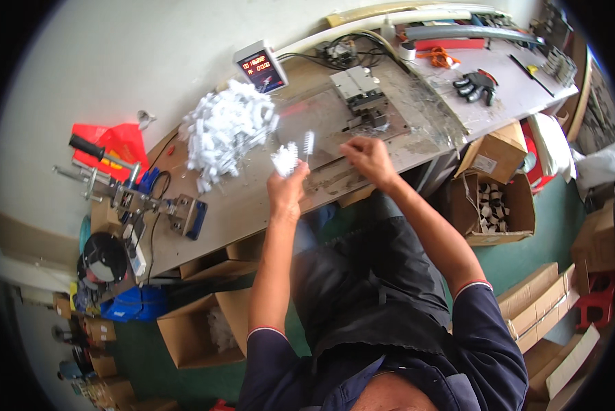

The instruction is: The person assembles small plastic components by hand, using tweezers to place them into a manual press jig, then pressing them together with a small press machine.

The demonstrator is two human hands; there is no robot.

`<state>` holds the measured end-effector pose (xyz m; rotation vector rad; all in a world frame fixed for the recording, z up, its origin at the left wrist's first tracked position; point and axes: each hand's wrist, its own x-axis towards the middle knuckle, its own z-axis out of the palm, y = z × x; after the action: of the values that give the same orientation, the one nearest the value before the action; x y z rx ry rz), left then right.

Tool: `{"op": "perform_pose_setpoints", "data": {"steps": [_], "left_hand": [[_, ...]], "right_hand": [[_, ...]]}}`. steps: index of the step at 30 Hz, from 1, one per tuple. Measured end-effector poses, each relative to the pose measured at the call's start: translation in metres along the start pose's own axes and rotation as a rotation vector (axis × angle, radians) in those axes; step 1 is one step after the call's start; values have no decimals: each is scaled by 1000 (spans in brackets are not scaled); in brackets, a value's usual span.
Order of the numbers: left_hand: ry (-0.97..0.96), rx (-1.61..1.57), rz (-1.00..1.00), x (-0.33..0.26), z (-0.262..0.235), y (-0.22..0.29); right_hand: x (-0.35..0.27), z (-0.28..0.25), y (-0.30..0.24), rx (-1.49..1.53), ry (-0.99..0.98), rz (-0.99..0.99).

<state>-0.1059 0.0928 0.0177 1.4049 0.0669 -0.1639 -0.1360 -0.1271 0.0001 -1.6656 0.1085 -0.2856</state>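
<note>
The left hand (pixel 287 190) was raised above the near edge of the tabletop (pixel 239 212), its fingers (pixel 285 172) clenched around a small bunch of white bristled brush pieces (pixel 285 159) that fanned upward out of the fist. One single white brush piece (pixel 308 143) stood just beside that bunch, on its right, with its long axis upright, the bristled head up and the thin stem pointing down toward the hand; whether it was also pinched in the left fingers or rested free could not be told. The right hand (pixel 367 156) hovered near it to the right, a clear gap between them, fingers curled with the tips drawn together, and whether they gripped anything could not be told. The heap of white pieces (pixel 224 130) lay on the tabletop further left, nearer the left hand, and a small metal press fixture (pixel 362 96) sat beyond the right hand.
</note>
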Motion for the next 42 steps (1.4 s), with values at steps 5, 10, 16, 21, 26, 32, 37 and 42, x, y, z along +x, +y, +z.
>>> {"op": "perform_pose_setpoints", "data": {"steps": [5,10,16,21,26,32,37,42], "left_hand": [[-182,-130,-101,-17,55,-11],[-227,-124,-128,-20,84,-10],[-313,-108,-145,-17,95,-15],[-111,50,194,18,99,-18],[50,67,310,83,84,-7],[93,202,506,107,78,-29],[83,184,501,103,75,-24],[104,266,519,96,77,-19]], "right_hand": [[-7,-5,-17,181,-89,203],[-5,-26,-11,268,-81,257],[-1,-46,-15,315,-91,294],[11,-64,-8,43,102,264],[26,-59,-15,-523,247,214],[36,-56,-15,-635,322,181],[42,-51,-24,-662,288,272],[44,-53,-15,-674,316,250]]}}
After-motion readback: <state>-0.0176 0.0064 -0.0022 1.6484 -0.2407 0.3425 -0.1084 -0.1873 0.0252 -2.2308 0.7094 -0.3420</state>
